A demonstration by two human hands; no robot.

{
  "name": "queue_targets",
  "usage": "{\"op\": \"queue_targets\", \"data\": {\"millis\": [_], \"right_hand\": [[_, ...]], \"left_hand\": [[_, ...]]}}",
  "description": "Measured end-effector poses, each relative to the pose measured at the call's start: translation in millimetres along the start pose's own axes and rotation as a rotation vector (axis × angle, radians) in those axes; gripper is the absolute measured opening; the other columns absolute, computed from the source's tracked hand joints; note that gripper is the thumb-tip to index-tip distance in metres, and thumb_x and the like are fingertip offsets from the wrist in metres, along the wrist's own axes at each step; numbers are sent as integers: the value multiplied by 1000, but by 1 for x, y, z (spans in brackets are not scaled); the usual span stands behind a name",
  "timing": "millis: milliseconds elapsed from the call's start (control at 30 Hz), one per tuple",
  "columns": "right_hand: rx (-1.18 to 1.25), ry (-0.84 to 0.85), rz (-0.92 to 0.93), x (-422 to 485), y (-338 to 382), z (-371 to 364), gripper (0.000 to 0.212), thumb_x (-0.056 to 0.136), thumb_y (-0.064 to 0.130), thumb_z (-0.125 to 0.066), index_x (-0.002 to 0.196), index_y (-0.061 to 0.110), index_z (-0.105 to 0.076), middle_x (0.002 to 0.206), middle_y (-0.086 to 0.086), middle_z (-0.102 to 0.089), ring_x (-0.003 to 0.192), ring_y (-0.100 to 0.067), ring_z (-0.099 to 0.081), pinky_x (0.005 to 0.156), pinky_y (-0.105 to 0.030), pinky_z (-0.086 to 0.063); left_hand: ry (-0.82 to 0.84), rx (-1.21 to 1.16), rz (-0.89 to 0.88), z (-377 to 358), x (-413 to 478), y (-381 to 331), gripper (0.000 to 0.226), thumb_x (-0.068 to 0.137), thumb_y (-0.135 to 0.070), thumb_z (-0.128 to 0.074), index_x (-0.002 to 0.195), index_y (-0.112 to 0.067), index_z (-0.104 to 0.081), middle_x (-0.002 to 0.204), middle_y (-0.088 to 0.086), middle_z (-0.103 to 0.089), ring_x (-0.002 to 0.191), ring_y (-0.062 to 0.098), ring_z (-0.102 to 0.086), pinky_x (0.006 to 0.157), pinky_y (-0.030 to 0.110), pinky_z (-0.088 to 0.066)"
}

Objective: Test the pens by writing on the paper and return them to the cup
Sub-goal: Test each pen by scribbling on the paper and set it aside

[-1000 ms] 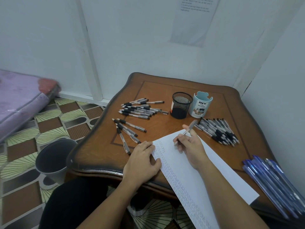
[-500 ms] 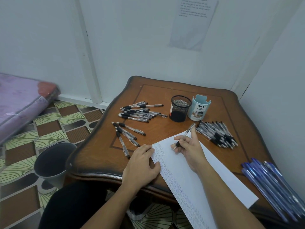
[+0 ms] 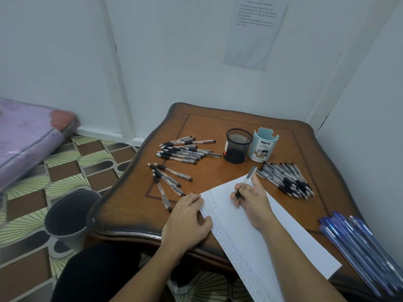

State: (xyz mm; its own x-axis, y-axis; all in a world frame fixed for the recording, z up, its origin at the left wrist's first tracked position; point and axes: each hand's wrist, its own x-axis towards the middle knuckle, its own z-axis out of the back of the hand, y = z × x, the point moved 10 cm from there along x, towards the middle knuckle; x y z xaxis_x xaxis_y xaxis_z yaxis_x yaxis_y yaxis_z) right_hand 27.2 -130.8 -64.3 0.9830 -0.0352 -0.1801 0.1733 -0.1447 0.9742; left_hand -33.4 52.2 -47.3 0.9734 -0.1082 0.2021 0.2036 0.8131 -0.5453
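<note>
Brown wooden table (image 3: 135, 214), white-walled corner. My right hand (image 3: 254, 200) pinches one pen (image 3: 245, 182) in curled fingers. Within the last second it has dropped from the sheet's far edge, and the tip now meets the paper (image 3: 283, 240). I judge a test stroke is starting. Left of the grip, my left hand (image 3: 187, 219) lies flat, pinning the sheet. Just beyond the grip, to its right, lies a pen pile (image 3: 287, 179). Farther off stand the mesh cup (image 3: 237, 147) and blue organiser (image 3: 263, 146). The way to them looks unobstructed.

Dim, even, bluish light — soft shadows, edges bowed and slightly blurred
</note>
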Motion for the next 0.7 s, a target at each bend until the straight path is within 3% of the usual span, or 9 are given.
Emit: {"op": "queue_targets", "data": {"millis": [167, 300, 467, 700], "right_hand": [[103, -5, -1, 0, 2, 3, 73, 98, -8, -46, 156, 26, -17, 88, -15, -61, 68, -24, -66, 51, -28, -51], [112, -10, 33, -2, 8, 3, 76, 95, -8, -53, 147, 40, -25, 95, -20, -66, 72, -30, -68, 55, -31, -55], [118, -8, 43, -2, 10, 2, 56, 94, -8, -53, 140, 23, -43, 90, -16, -63, 70, -26, -68, 57, -29, -57], [155, -18, 47, -5, 12, 1, 55, 95, -8, -52, 138, 26, -44, 91, -15, -68, 73, -27, -71, 61, -29, -59]], "left_hand": [[3, 2, -2, -1, 0, 1, 58, 91, -44, -54, 142, -18, -49, 150, -11, -39, 142, 5, -24, 114, 22, -21], [7, 7, -5, -1, 1, 1, 58, 91, -45, -53, 143, -20, -47, 150, -12, -37, 142, 4, -23, 113, 20, -19], [5, 4, -6, -2, 1, 1, 58, 91, -45, -52, 143, -19, -47, 150, -12, -38, 141, 3, -22, 113, 20, -19], [-2, 8, -4, -1, 0, 2, 58, 91, -45, -53, 142, -19, -48, 150, -11, -38, 142, 4, -23, 113, 20, -19]]}}
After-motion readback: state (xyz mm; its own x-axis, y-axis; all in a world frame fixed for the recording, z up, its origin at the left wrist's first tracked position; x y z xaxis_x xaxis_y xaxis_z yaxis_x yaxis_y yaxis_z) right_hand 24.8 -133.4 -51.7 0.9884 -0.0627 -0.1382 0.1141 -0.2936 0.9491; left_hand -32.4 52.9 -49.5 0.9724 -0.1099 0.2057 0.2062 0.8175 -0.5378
